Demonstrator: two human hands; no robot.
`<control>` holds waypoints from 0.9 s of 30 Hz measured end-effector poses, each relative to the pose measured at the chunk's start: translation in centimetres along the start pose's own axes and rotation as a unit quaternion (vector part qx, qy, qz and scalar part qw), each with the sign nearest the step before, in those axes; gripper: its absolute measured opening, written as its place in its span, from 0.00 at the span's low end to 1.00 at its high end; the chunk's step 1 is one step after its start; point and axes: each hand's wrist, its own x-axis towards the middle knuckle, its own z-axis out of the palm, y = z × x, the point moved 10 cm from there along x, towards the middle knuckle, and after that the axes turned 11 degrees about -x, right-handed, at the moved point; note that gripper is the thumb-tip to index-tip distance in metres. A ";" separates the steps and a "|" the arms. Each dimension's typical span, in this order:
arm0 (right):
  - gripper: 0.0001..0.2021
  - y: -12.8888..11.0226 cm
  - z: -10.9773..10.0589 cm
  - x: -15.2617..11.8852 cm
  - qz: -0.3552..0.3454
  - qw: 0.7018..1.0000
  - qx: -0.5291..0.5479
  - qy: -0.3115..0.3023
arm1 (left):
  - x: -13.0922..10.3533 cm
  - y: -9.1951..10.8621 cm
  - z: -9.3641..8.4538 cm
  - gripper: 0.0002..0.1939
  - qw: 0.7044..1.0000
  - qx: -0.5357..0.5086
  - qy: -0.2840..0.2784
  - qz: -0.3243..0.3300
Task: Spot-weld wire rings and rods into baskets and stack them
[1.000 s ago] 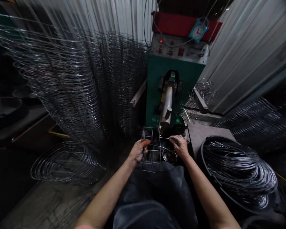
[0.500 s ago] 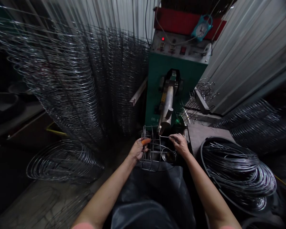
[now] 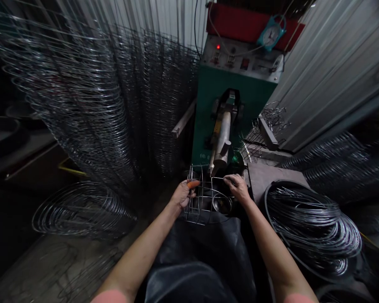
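Observation:
My left hand (image 3: 182,195) is closed on the left side of a small wire frame (image 3: 202,197) of crossed, bent wires. An orange tip (image 3: 193,184), shaped like a finger cover, sticks out from that hand. My right hand (image 3: 237,187) pinches a short thin wire (image 3: 219,178), whose far end lies at the frame's upper edge, just under the electrode tip (image 3: 212,171) of a green machine (image 3: 205,105). Whether the tip touches the wire I cannot tell. A round metal cup (image 3: 222,203) shows behind the frame's lower right.
Tall stacks of wire rings (image 3: 82,92) stand to the left, with a loose ring bundle (image 3: 78,210) on the floor. At right a black tub (image 3: 268,202) holds wire hoops (image 3: 316,223). Metal bars (image 3: 183,119) jut from the machine; a blue clock (image 3: 270,34) hangs above.
The camera view has shifted slightly. Both hands keep their hold, and the wire frame and thin wire stay nearly in place under the machine's tip.

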 end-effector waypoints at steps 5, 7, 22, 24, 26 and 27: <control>0.14 0.3 0.2 -0.1 0.008 1.000 0.006 0.000 | 0.1 0.0 0.2 0.15 1.000 -0.003 -0.006 -0.009; 0.14 0.4 0.3 -0.1 0.009 1.000 0.010 0.001 | 0.2 -0.1 0.1 0.15 1.000 -0.004 -0.005 -0.012; 0.09 -5.8 -1.9 -3.1 0.018 0.998 -0.012 0.055 | 0.1 0.1 0.1 0.14 1.000 0.016 0.004 -0.004; 0.08 -6.8 -0.6 -3.8 0.028 0.998 0.045 0.020 | 0.1 0.0 0.1 0.14 1.000 0.017 0.002 -0.006; 0.08 -6.7 -0.2 -4.1 0.038 0.996 0.077 0.017 | 0.0 0.0 0.2 0.15 1.000 0.019 -0.003 -0.010; 0.08 -6.3 -0.3 -4.1 0.042 0.995 0.086 0.023 | 0.0 -0.1 0.3 0.15 1.000 0.021 -0.008 -0.013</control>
